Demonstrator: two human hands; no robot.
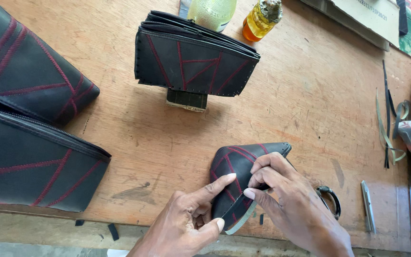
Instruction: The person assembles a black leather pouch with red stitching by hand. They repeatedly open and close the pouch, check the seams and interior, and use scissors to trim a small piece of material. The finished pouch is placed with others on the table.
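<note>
Bench (134, 143): big black panels (29, 157) with red stitching at left, stitched stack (193, 62) far centre on a block, two bottles (260, 19) behind it. Small black piece (236, 164) sits near edge, centre-right. My left hand (191, 219) pinches its trim strip (239, 216); right hand (286, 200) clamps the piece and pinches the strip top. Risk: strip goes on skewed if my pinch slips; scissors (331, 197) just right could get knocked.

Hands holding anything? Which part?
Both grip the black leather piece with red stitching at its near edge: left hand under it, right hand pinching the edge strip from above.
</note>
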